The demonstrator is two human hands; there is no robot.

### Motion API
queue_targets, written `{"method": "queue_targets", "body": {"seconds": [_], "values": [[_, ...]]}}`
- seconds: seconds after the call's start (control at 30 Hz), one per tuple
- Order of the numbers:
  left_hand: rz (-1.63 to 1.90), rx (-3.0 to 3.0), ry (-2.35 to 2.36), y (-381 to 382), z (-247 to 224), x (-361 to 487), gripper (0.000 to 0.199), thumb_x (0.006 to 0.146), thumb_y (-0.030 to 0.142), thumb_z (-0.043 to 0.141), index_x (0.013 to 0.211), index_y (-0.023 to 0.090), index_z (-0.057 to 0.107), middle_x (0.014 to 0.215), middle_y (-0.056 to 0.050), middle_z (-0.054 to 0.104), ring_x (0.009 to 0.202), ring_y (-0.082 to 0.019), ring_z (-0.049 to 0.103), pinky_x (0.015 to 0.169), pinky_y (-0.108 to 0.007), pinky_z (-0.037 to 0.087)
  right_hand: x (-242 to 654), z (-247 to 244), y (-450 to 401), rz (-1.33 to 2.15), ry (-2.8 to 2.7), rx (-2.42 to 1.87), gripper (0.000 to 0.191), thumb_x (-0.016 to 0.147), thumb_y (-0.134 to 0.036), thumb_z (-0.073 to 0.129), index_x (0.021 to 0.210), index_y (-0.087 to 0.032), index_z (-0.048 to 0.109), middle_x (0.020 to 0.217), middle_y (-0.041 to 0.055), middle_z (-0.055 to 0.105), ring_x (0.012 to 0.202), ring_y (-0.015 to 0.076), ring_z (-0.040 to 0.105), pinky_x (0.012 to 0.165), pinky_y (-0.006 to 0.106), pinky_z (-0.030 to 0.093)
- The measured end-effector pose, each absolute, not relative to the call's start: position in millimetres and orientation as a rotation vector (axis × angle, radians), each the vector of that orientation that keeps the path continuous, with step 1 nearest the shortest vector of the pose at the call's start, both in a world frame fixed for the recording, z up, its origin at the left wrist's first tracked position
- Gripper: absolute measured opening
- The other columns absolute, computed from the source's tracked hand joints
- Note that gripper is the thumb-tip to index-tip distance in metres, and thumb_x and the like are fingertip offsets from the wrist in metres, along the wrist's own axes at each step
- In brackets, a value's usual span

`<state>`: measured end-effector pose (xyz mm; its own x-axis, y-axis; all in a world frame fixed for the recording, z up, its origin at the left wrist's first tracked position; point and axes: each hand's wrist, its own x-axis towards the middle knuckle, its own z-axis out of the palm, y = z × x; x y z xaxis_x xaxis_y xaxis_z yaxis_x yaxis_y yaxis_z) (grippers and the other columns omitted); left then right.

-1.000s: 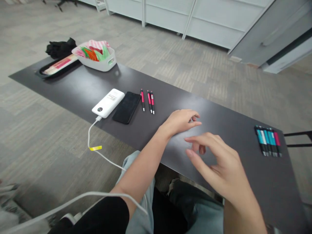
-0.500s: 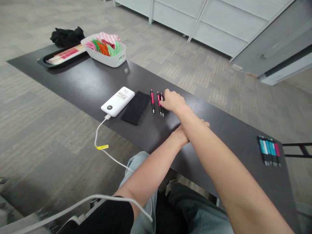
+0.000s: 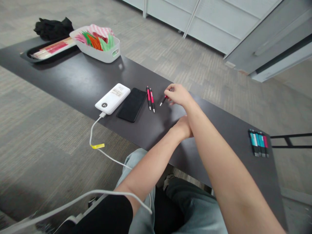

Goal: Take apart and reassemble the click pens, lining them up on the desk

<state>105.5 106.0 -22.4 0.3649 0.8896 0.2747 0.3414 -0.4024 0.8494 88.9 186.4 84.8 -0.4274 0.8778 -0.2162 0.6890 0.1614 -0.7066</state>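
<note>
My right hand (image 3: 178,94) is closed around the upper end of a red and black pen (image 3: 163,101), whose silver tip points down and to the left near the dark tabletop. To its left, two similar pens (image 3: 150,99) lie side by side, tips toward me. A black smartphone (image 3: 132,104) lies left of those pens. My left hand (image 3: 183,127) is low over the table under my crossing right forearm, which hides its fingers. At the table's right end a row of blue, white and red pens (image 3: 258,143) lies together.
A white power bank (image 3: 112,99) with a white cable (image 3: 91,131) lies beside the phone; the cable hangs off the near edge. Farther left are a white basket (image 3: 97,53) of colourful items, a black tray (image 3: 34,60) with packaged sticks and a black cloth bundle (image 3: 52,28).
One red pen has come away from the others in my right hand, moving right. The other two now lie closer together. The whole view has shifted slightly.
</note>
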Motion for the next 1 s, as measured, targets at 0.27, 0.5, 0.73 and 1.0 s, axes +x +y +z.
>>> {"method": "queue_targets", "body": {"seconds": [0.27, 0.5, 0.73, 1.0], "values": [[0.801, 1.87, 1.187, 98, 8, 85, 0.028, 0.113, 0.054, 0.093, 0.129, 0.031, 0.092, 0.139, -0.015, 0.099, 0.127, -0.044, 0.094, 0.106, -0.054, 0.07, 245, 108, 135, 1.143, -1.682, -1.31, 0.051, 0.076, -0.045, 0.11, 0.114, -0.033, 0.077, 0.098, 0.0038, 0.086, 0.088, 0.0292, 0.082, 0.071, 0.04, 0.067], [1.225, 1.588, 0.73, 90, 22, 97, 0.039, 0.109, 0.064, 0.1, 0.134, 0.034, 0.096, 0.14, -0.014, 0.097, 0.121, -0.037, 0.094, 0.105, -0.05, 0.075, 333, 81, 41, 0.892, -1.74, -1.483, 0.052, 0.099, -0.082, 0.096, 0.081, -0.038, 0.075, 0.076, 0.0032, 0.065, 0.071, 0.03, 0.059, 0.072, 0.046, 0.047], [1.325, 1.461, 0.639, 89, 24, 127, 0.052, 0.118, 0.085, 0.086, 0.134, 0.039, 0.104, 0.134, -0.01, 0.099, 0.112, -0.033, 0.093, 0.102, -0.049, 0.077, 335, 59, 32, 1.326, -1.622, -1.214, 0.057, 0.104, -0.091, 0.091, 0.091, -0.038, 0.073, 0.082, 0.0027, 0.066, 0.08, 0.0312, 0.062, 0.082, 0.048, 0.057], [1.469, 1.234, 0.723, 83, 23, 150, 0.054, 0.109, 0.093, 0.092, 0.113, 0.04, 0.1, 0.112, -0.007, 0.093, 0.11, -0.031, 0.089, 0.096, -0.046, 0.077, 326, 40, 37, 1.408, -1.387, -1.13, 0.077, 0.103, -0.111, 0.073, 0.088, -0.036, 0.066, 0.076, -0.003, 0.036, 0.068, 0.0251, 0.035, 0.066, 0.043, 0.043]]}}
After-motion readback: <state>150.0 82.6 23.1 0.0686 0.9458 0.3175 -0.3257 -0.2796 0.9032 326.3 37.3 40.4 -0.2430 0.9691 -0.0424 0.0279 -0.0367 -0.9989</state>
